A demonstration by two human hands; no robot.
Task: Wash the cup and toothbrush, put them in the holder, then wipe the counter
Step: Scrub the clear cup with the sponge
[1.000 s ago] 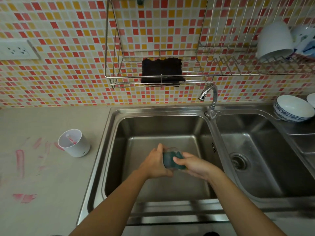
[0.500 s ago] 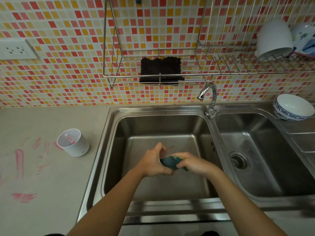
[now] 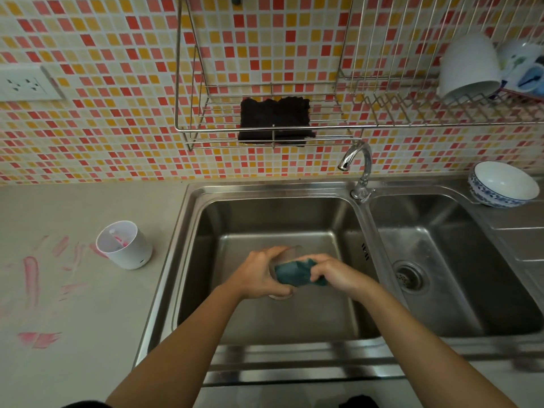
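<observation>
Head view: left hand (image 3: 259,275) grips cup (image 3: 290,252), right hand (image 3: 338,273) sponge (image 3: 291,273), clear of sink walls (image 3: 203,260).

Grey counter (image 3: 88,363) bears a white holder (image 3: 133,256) and pink smears (image 3: 31,278).

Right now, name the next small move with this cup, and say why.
Probably twist the teal sponge round inside the clear cup. The left hand grips the cup over the left basin, the right hand pinches the sponge pushed into its mouth, and no water shows at the tap, so scrubbing likely comes before rinsing.
</observation>
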